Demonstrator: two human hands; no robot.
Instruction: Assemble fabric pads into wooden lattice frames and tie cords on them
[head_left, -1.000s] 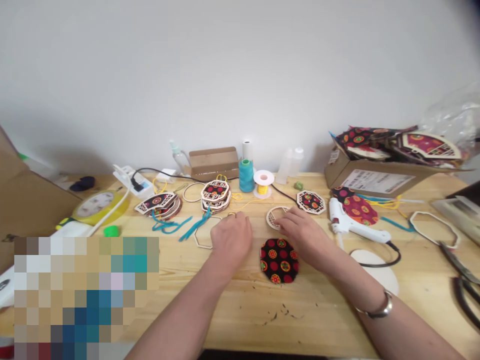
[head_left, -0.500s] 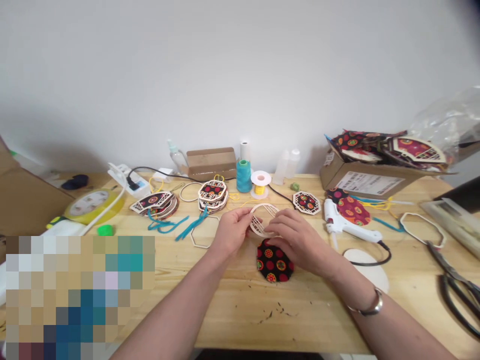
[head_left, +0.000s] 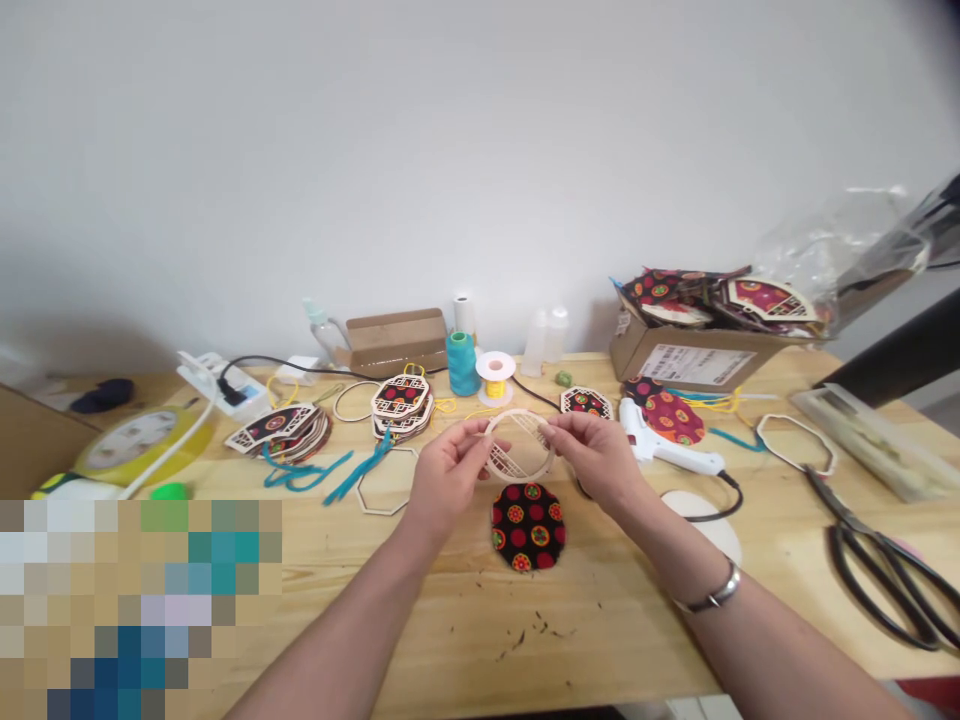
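Fabric [head_left: 528, 527] on table [head_left: 427, 640], ring [head_left: 505, 462] apparently just behind.

Noting a black ground, dark red dots and red, yellow and green florals on the fabric piece [head_left: 529, 527]. Recording pale cream and a barred openwork pattern on the round lattice frame [head_left: 505, 463]. Seeing teal on the thread cone [head_left: 463, 367], yellow on the spooled thread [head_left: 495, 388]. Observing plain white on the glue gun [head_left: 681, 455], black on the scissor handles [head_left: 900, 580], streaked tan grain on the counter [head_left: 427, 640].

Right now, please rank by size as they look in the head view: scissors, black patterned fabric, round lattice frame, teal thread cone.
1. Scissors
2. Black patterned fabric and round lattice frame: too alike to rank
3. Teal thread cone
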